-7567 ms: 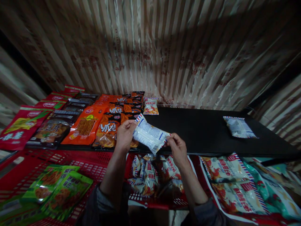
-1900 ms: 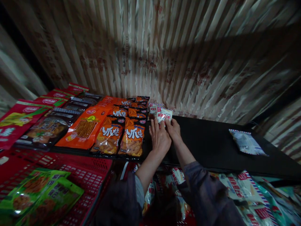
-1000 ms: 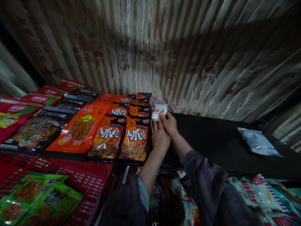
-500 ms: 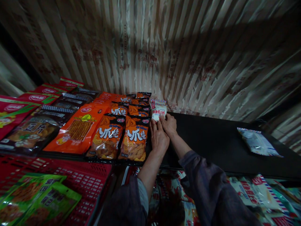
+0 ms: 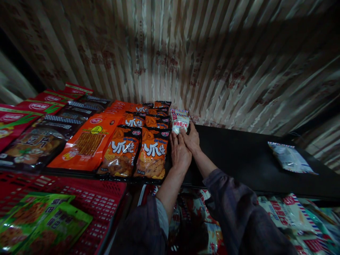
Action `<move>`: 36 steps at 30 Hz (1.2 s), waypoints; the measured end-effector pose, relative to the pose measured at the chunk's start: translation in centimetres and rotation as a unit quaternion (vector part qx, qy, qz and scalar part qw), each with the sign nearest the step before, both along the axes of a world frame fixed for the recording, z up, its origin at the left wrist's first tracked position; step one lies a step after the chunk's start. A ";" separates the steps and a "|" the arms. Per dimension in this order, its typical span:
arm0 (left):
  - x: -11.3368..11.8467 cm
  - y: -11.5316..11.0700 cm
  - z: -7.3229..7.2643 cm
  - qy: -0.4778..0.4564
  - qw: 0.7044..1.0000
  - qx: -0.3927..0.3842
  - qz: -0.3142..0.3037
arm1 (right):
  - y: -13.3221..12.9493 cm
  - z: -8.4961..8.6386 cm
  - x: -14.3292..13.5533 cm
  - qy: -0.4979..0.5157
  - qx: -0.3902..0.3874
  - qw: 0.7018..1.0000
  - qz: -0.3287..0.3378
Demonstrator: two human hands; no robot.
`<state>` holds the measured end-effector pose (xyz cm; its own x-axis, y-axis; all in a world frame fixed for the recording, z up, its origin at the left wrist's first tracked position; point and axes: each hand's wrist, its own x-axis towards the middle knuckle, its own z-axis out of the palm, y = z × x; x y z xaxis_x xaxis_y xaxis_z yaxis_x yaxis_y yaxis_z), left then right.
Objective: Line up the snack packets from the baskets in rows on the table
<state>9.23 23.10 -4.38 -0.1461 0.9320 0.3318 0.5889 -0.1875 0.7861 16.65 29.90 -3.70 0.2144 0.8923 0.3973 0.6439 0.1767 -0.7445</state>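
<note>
A white snack bag (image 5: 180, 121) with red lettering and a red-and-blue striped top edge lies at the back of the black shelf (image 5: 228, 156). My left hand (image 5: 181, 153) holds its near end, the fingertips partly hidden by my other hand. From the right side, my right hand (image 5: 191, 138) grips the same bag, thumb and fingers around its lower corner. Just left of the bag, orange-and-black snack bags (image 5: 152, 152) stand in rows, the nearest beside my left wrist.
Further left are orange pouches (image 5: 87, 145), dark brown packs (image 5: 37, 143) and red packs (image 5: 34, 106). One white bag (image 5: 292, 157) lies at the shelf's right. Below are a red basket (image 5: 106, 196) with green packs (image 5: 55, 226) and more white bags (image 5: 281, 212). Striped sheeting (image 5: 170, 53) hangs behind.
My right fingers have shifted slightly up along the bag's right side, and more of the bag's front shows. Both hands remain on it. The view has tilted a little.
</note>
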 end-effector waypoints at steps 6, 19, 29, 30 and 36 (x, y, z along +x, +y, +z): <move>-0.1 0.1 0.3 0.024 0.999 -0.022 0.002 | 0.0 -0.1 0.0 -0.005 -0.039 0.999 0.024; 0.0 -2.1 1.7 -0.014 0.999 0.033 -0.024 | -4.3 1.3 0.9 0.051 -0.019 0.998 -0.014; -1.9 -12.7 3.0 0.048 0.981 0.015 -0.189 | -19.2 2.4 -0.5 0.201 0.007 0.979 0.022; -2.2 -13.7 2.7 0.070 0.973 -0.006 -0.218 | -20.4 2.0 -0.2 0.199 -0.004 0.980 0.031; -2.9 -15.8 0.0 0.271 0.881 -0.235 -0.310 | -23.1 0.0 2.8 -0.113 -0.282 0.939 0.165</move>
